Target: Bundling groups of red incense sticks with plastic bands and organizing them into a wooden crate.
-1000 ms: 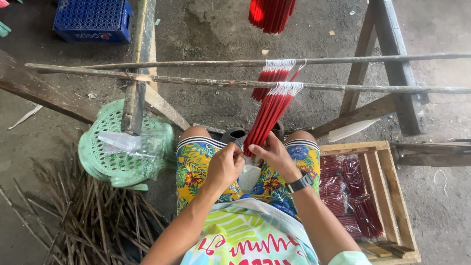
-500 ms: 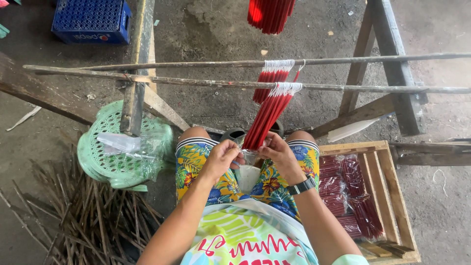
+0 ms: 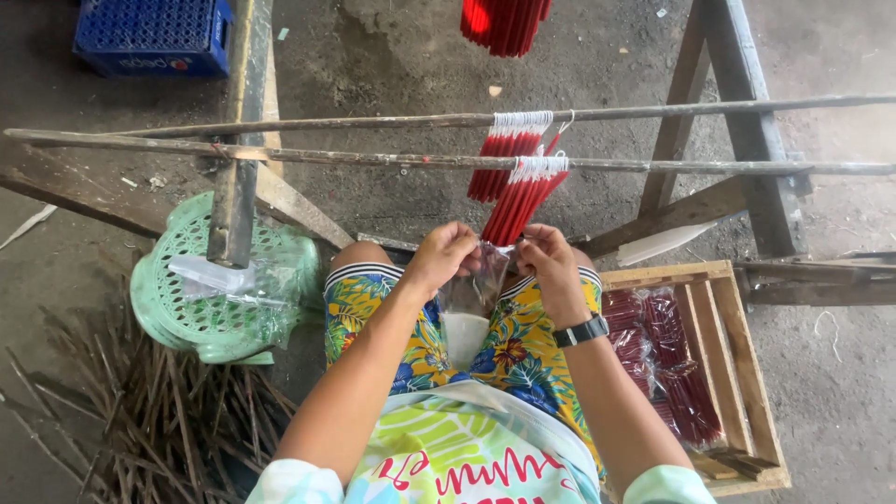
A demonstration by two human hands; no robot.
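Both hands, left hand (image 3: 446, 254) and right hand (image 3: 549, 263), pinch the clear bag (image 3: 471, 303) mouth closed-fingered; spreading it wide toward twelve o'clock should admit the red sticks (image 3: 519, 201).

Rails and hanging bundles hem in the lap

Two horizontal poles (image 3: 373, 140) cross just ahead; red stick bundles (image 3: 519, 191) dangle between them; wooden crate (image 3: 737, 373) blocks right, green stool (image 3: 201, 299) left; bare floor beyond seems open

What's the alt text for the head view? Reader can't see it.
A seated person's left hand and right hand hold open a clear plastic bag below a bundle of thin red sticks hanging from a horizontal pole. A wooden crate of bagged red sticks sits to their right, a green plastic stool to their left.
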